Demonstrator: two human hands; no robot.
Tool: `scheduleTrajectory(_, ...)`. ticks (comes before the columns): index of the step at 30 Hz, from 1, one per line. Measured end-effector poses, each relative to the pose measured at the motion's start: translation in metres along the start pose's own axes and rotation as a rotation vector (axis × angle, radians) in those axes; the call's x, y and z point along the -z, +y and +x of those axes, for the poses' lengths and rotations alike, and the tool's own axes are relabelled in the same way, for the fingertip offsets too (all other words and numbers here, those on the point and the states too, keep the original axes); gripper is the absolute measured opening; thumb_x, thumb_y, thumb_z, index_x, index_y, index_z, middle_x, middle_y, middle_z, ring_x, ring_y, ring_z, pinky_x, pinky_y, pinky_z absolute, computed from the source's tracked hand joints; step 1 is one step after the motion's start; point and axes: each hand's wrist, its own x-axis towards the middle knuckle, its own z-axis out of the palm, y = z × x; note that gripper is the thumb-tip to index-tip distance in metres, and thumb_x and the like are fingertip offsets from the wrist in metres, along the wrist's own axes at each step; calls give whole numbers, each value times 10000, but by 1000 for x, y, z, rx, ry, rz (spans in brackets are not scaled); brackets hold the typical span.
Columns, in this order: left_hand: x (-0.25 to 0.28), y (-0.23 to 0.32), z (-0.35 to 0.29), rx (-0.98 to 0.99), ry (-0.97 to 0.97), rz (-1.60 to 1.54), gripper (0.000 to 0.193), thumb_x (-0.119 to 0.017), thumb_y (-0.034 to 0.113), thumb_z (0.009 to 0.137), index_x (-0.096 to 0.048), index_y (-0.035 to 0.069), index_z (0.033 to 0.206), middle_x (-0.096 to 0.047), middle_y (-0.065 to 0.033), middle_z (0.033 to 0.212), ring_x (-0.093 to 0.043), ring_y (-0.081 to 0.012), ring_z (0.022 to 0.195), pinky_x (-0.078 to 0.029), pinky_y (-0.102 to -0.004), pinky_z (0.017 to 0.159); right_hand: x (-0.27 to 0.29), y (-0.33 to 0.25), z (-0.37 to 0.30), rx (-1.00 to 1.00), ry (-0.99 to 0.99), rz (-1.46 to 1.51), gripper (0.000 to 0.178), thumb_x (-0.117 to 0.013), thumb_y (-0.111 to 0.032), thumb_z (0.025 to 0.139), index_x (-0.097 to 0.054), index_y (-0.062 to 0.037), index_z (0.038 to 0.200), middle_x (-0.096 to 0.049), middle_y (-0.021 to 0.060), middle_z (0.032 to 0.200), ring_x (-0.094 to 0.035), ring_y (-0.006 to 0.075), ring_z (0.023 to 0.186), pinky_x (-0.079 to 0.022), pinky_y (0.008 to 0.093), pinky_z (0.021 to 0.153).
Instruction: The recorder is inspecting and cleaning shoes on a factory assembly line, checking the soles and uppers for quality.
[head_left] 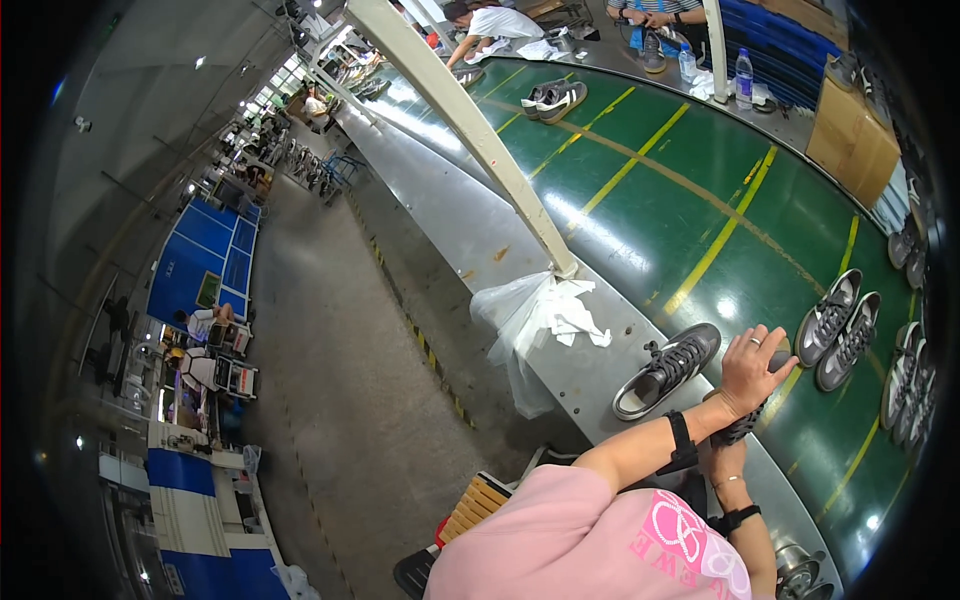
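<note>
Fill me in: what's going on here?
The person's left hand spreads over the far end of a dark lace-up shoe, with the right hand at its near end. A grey, white-striped shoe sits at the edge of the silver metal ledge; a pair of grey shoes stands on the green, yellow-lined belt.

From afar, I saw a glossy, smooth belt point(680, 215), a softly shining metal table point(440, 215), a crinkled plastic bag point(515, 325), a matt cardboard box point(850, 140) and a smooth, leather-like shoe point(690, 358).
</note>
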Motion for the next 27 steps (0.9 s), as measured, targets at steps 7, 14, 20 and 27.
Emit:
scheduleTrajectory(7, -11, 4, -4, -1, -36, -4, 446, -779, 296, 760, -606, 80, 1111, -561, -80, 938, -575, -281, 846, -459, -394, 718, -4, 21, -21, 179, 308, -20, 246, -554, -134, 882, -657, -104, 1104, -672, 174, 998, -614, 395, 946, -490, 461, 776)
scheduleTrajectory(14, -13, 11, -4, -53, -28, -21, 444, -776, 298, 762, -608, 81, 1111, -560, -82, 926, -576, -287, 857, -460, -397, 717, 4, 19, -23, 137, 119, 11, 233, -551, -119, 896, -647, -61, 1100, -645, 195, 1110, -619, 424, 943, -504, 484, 773)
scheduleTrajectory(20, -11, -1, 13, 42, -141, -31, 394, -781, 305, 757, -604, 105, 1046, -582, -100, 943, -599, -324, 872, -493, -436, 734, -5, 51, -67, 172, 213, -164, 223, -587, -22, 798, -661, -50, 1007, -619, 169, 955, -615, 368, 845, -501, 441, 688)
scheduleTrajectory(27, -25, -52, 24, 416, -391, -224, 412, -751, 376, 800, -623, 76, 1051, -658, -168, 968, -643, -380, 902, -508, -437, 808, 4, 85, -124, -34, 537, 172, 321, -542, 82, 854, -661, -27, 1132, -545, 143, 893, -579, 305, 811, -492, 359, 752)
